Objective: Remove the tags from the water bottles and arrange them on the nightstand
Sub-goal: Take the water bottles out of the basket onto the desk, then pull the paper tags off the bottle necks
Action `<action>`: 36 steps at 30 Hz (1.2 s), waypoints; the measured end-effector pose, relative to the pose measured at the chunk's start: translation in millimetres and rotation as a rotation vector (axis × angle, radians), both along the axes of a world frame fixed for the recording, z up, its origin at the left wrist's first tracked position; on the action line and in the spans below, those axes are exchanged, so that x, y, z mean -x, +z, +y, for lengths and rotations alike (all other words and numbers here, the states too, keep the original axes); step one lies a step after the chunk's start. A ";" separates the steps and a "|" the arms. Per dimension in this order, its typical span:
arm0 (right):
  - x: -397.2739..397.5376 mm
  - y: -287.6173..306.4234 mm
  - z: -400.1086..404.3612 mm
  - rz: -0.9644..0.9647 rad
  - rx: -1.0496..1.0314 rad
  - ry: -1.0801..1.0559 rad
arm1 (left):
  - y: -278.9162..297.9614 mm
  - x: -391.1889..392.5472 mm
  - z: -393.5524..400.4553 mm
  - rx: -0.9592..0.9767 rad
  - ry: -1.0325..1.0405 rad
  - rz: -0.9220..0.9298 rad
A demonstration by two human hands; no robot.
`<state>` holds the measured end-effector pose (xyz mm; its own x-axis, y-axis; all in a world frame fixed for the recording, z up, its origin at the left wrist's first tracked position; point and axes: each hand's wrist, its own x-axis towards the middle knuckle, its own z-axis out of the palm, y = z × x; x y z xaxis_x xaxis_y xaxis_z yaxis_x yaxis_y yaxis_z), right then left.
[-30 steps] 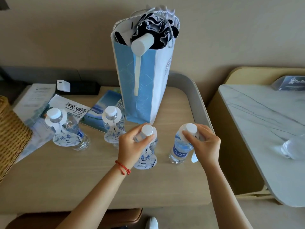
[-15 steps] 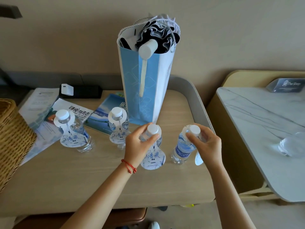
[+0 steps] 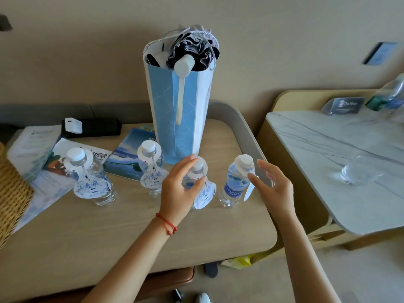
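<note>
on beige wooden nightstand (image 3: 91, 232): left hand (image 3: 177, 189) curled round tagged clear plastic water bottle (image 3: 197, 182); right hand (image 3: 273, 189) fingers spread apart, beside blue-labelled bottle (image 3: 235, 182), holding nothing.

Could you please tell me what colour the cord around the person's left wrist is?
The cord is red, seen clearly in the head view.

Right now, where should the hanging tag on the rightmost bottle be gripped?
Probably at the white collar looped round the neck under the cap, pinched from the right, where the right hand hovers open; the lower flap dangles loose on the rightmost bottle.
</note>
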<state>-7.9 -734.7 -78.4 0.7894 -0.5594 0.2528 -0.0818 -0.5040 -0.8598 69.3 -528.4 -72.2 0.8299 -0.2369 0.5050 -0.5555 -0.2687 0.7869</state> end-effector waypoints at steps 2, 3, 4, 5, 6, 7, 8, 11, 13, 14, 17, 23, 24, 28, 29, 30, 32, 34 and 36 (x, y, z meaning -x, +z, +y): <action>9.2 0.4 3.2 0.000 0.019 -0.024 | 1.6 5.7 1.7 -0.005 -0.034 -0.025; 13.6 0.9 5.0 -0.003 0.021 -0.034 | 2.2 8.7 2.4 -0.002 -0.052 -0.033; 17.6 1.3 6.7 -0.003 0.021 -0.044 | 2.7 12.0 2.9 0.003 -0.068 -0.038; 21.3 1.2 8.3 -0.001 0.026 -0.051 | 3.1 15.5 3.2 0.010 -0.080 -0.046; 24.2 0.8 9.6 -0.001 0.036 -0.057 | 3.4 19.1 3.1 0.015 -0.089 -0.053; 26.5 0.5 10.5 0.000 0.048 -0.062 | 3.8 22.6 2.5 0.016 -0.097 -0.055; 28.0 0.4 10.7 0.003 0.059 -0.065 | 4.2 25.7 1.0 0.014 -0.106 -0.052; 28.7 0.2 8.4 0.021 0.085 -0.047 | 3.8 35.1 -6.6 -0.008 -0.112 -0.030; 26.3 0.4 4.2 0.028 0.096 -0.033 | 2.2 41.4 -13.7 -0.016 -0.112 -0.007; 24.2 0.4 0.9 0.028 0.094 -0.027 | 0.8 43.4 -18.1 -0.021 -0.111 0.001; 15.1 -0.4 -12.7 0.029 0.055 0.031 | -4.6 44.8 -33.6 -0.028 -0.088 0.047; -11.5 -4.4 -48.1 0.092 -0.126 0.206 | -21.3 42.2 -70.3 0.046 0.023 0.210; -15.9 -5.5 -53.8 0.099 -0.160 0.236 | -24.9 41.1 -77.2 0.067 0.038 0.248; -32.6 -9.1 -71.9 0.142 -0.212 0.338 | -36.3 36.0 -98.1 0.117 0.070 0.362; -36.8 -9.0 -75.0 0.152 -0.220 0.364 | -38.4 34.3 -101.6 0.127 0.070 0.375; -40.8 -8.3 -77.2 0.162 -0.229 0.392 | -40.1 32.8 -104.6 0.138 0.066 0.394; -47.5 -6.8 -79.9 0.190 -0.249 0.455 | -42.7 29.9 -109.1 0.163 0.046 0.455; -52.7 -6.1 -80.9 0.221 -0.272 0.498 | -45.8 26.7 -112.5 0.172 0.028 0.504; -56.3 -5.2 -81.2 0.226 -0.301 0.503 | -49.2 23.5 -114.1 0.170 0.012 0.518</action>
